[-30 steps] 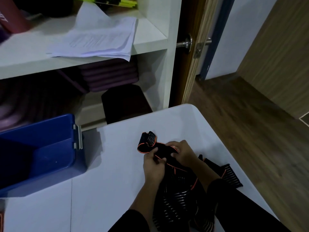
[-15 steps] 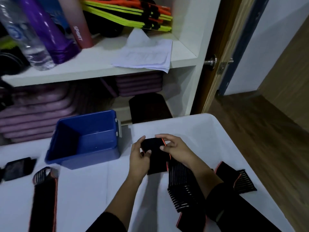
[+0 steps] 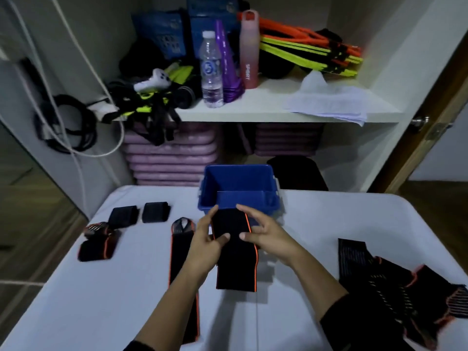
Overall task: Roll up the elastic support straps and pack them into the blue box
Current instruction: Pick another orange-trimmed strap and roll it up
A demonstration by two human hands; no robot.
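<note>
A black elastic strap with orange edging (image 3: pixel 235 259) lies on the white table (image 3: pixel 101 300) just in front of the blue box (image 3: pixel 239 178). My left hand (image 3: pixel 206 245) and my right hand (image 3: pixel 268 236) pinch its far end from either side, thumbs on top. The box looks empty. A second long strap (image 3: pixel 181 254) lies flat to the left. Two rolled black straps (image 3: pixel 124 216) (image 3: pixel 155 212) and two loosely folded ones (image 3: pixel 97 249) sit at the far left. A pile of unrolled straps (image 3: pixel 395 282) lies at the right.
Behind the table stands a white shelf (image 3: pixel 266 107) with bottles, papers, bright bands and cables. Purple mats (image 3: pixel 172 158) are stacked below it. A wooden door (image 3: pixel 425 127) is at the right, and a black stool (image 3: pixel 296 173) stands behind the box.
The view swung left and up, bringing the shelf and the left straps into sight. The strap in my hands moved from the right side to just in front of the box.
</note>
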